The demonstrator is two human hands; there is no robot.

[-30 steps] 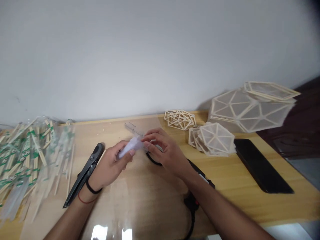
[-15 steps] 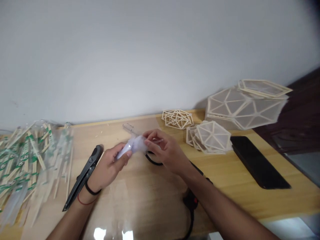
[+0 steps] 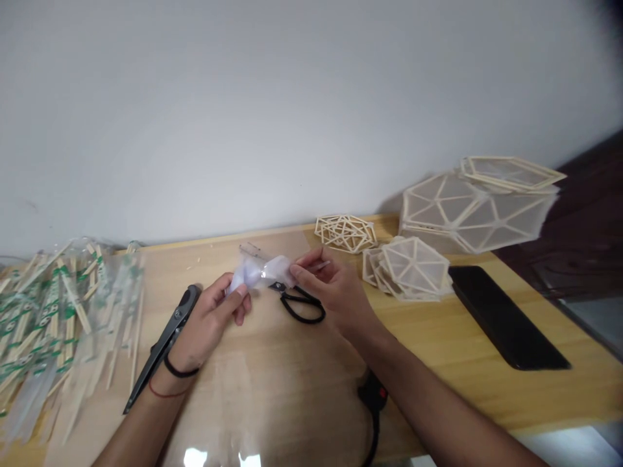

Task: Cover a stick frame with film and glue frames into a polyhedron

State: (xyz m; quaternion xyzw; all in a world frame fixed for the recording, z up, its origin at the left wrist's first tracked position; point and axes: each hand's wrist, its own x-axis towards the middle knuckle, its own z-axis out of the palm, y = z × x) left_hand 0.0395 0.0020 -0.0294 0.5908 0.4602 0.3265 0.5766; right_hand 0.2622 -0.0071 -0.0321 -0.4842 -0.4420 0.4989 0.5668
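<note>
One pale film (image 3: 273, 270), between left hand (image 3: 209, 316) and right hand (image 3: 337, 295), ends pinched

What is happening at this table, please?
A person holds a crumpled, pale, filmy sheet above the table: the left hand grips one end, the right hand pinches the other. Black-handled scissors lie beneath, partly hidden. A dark cutter lies beside the left forearm; stick frames, some covered, sit to the right.
</note>
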